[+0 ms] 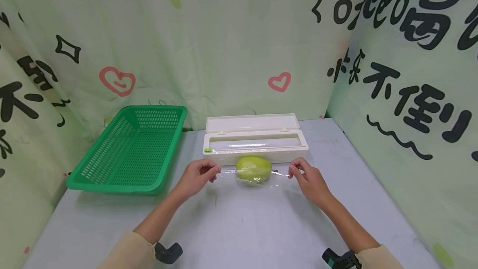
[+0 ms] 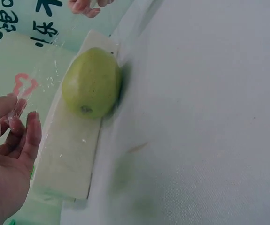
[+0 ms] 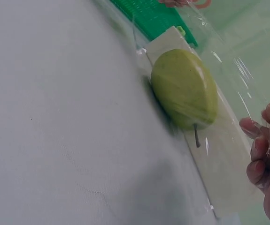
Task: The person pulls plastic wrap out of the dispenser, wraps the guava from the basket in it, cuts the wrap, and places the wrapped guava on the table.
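A yellow-green pear [image 1: 252, 168] with a dark stem lies on its side on the table, just in front of a white cling film box. Clear cling film [image 3: 224, 89] stretches over and in front of the pear between both hands. My left hand [image 1: 201, 173] pinches the film's left end between thumb and fingers. On the other side my right hand [image 1: 307, 179] pinches the right end. The cling film box [image 1: 257, 157] stands with its lid [image 1: 252, 123] raised, and a film roll shows inside. Neither hand touches the pear.
A green plastic basket [image 1: 157, 184] with slotted walls stands at the left of the white table [image 1: 242, 227]. Behind and at both sides hangs a pale green printed cloth [image 1: 231, 45]. A small green slider [image 1: 208, 150] sits on the box's left front.
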A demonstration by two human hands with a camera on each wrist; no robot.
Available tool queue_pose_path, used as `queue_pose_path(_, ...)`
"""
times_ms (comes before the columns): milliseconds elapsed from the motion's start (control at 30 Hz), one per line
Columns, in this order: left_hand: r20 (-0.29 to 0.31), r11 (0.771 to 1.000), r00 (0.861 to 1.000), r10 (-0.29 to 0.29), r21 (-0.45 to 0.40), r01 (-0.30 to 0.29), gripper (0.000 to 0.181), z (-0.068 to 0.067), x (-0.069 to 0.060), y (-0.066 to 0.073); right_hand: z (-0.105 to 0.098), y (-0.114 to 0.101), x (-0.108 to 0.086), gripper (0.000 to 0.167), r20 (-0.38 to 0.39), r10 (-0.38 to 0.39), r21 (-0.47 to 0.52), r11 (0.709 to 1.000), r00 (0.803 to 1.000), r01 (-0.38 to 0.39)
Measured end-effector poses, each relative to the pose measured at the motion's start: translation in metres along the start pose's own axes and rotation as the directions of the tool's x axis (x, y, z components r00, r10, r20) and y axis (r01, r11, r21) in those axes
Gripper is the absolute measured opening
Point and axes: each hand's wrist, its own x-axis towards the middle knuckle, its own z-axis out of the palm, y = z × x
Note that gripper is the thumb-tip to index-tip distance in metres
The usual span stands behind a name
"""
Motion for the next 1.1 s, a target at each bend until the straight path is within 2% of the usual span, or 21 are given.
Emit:
queue_pose_path(200,-0.039,0.997,0.999,-0.025,0.065,0.028,0.018,-0.002,0.0,0.004,0.001,-0.003,0.0,0.013,0.014,-0.025,0.033,0.999,1.0,0.025)
queue_pose_path(300,-0.047,0.999,0.998,-0.045,0.025,0.046,0.016,-0.003,0.001,0.007,0.001,-0.006,0.0,0.011,0.017,-0.027,0.039,0.999,0.999,0.026)
queue_pose_path(433,-0.011,0.995,0.997,-0.073,-0.071,0.073,0.017,-0.003,0.002,0.007,0.001,-0.007,0.0,0.013,0.012,-0.027,0.042,0.999,1.0,0.027)
queue_pose_path(633,0.007,0.995,0.997,-0.073,-0.061,0.073,0.019,-0.005,0.0,0.007,0.0,-0.005,0.0,0.012,-0.013,-0.028,0.038,0.999,1.0,0.029)
queue_pose_path(800,-0.001,0.99,0.997,-0.076,-0.121,0.075,0.011,-0.008,-0.001,0.008,-0.001,-0.005,-0.001,0.014,-0.01,-0.005,0.054,0.998,1.0,0.005)
queue_pose_path(1000,-0.021,0.98,0.995,-0.094,-0.176,0.089,0.01,-0.006,-0.001,0.011,-0.002,-0.006,-0.002,0.016,-0.003,-0.018,0.061,0.998,1.0,0.018)
queue_pose_path(1100,-0.047,0.982,0.993,-0.108,-0.158,0.1,0.008,-0.002,-0.001,0.011,-0.001,-0.007,-0.002,0.015,-0.001,-0.03,0.062,0.998,1.0,0.03)
